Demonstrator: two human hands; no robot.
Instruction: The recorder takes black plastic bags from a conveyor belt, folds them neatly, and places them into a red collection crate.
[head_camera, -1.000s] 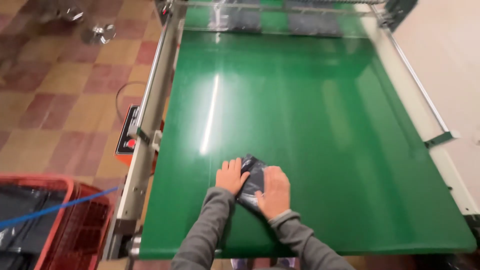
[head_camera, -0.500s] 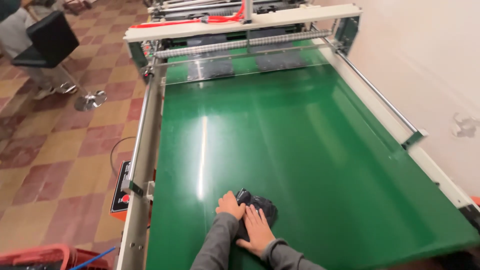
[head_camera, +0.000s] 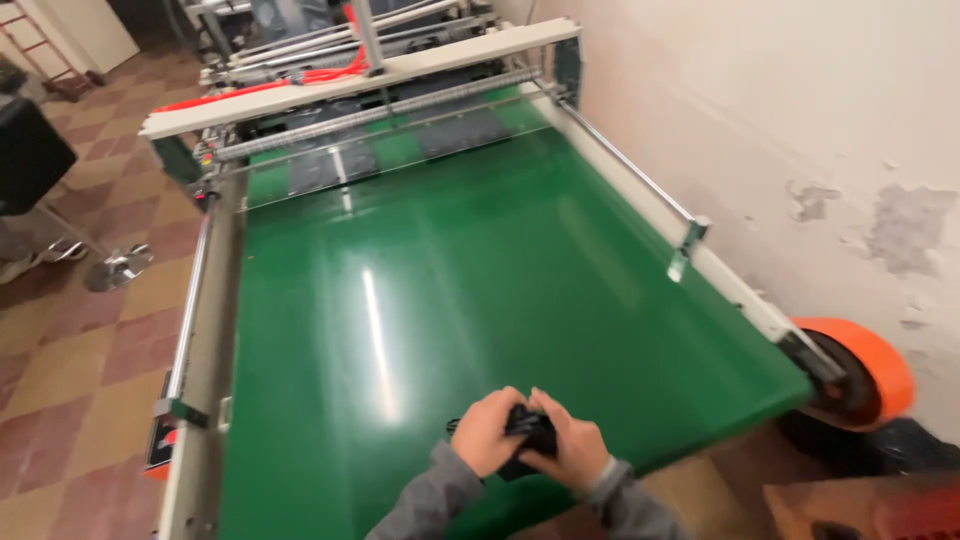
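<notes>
Both hands clenched round small black bundle (head_camera: 527, 436), prob. folded plastic or cloth, can't tell which. Left hand (head_camera: 487, 432) grips its near-left side, right hand (head_camera: 567, 452) wraps over from right; pressed together to keep bundle compact, at near edge of green conveyor belt (head_camera: 480, 270). Further up: metal side rails w/ bracket (head_camera: 688, 240), then white crossbar (head_camera: 360, 80) w/ red parts of the machine. Orange wheel (head_camera: 860, 370) by wall at right. Vs 0.5 s ago: bundle flat under palms then, now gathered up & squeezed; view swung left.
</notes>
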